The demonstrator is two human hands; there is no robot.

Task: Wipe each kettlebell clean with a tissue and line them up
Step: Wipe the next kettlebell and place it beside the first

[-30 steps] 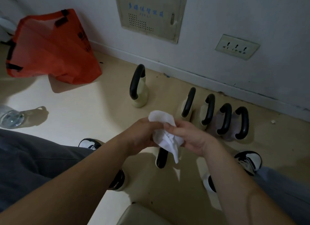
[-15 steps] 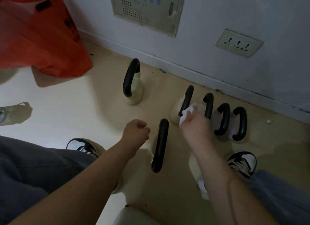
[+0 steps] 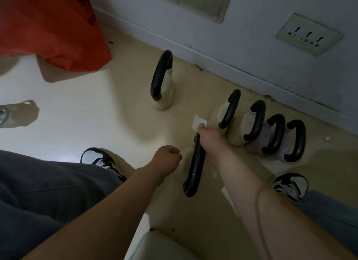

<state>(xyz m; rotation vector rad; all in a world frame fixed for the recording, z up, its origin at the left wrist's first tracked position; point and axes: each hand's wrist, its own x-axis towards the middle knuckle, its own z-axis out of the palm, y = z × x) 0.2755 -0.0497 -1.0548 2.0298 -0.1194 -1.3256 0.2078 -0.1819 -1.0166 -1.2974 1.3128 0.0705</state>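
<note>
Several kettlebells with black handles stand on the floor. One cream kettlebell (image 3: 164,91) stands alone at the back. A row of kettlebells (image 3: 257,128) is lined up near the wall on the right. The nearest kettlebell (image 3: 193,172) stands between my feet. My right hand (image 3: 211,139) holds a white tissue (image 3: 198,122) and rests at the far end of that kettlebell's handle. My left hand (image 3: 166,159) hovers just left of the handle with its fingers curled, holding nothing.
An orange bag (image 3: 48,27) lies at the back left. A clear plastic bottle (image 3: 3,114) lies at the left edge. The wall carries a socket plate (image 3: 309,35) and a panel (image 3: 193,0). My shoes (image 3: 102,161) (image 3: 290,184) flank the nearest kettlebell.
My hands separated and the tissue stayed in my right hand, which dropped from beside the row to the far end of the nearest kettlebell's handle. My left hand stayed beside the handle.
</note>
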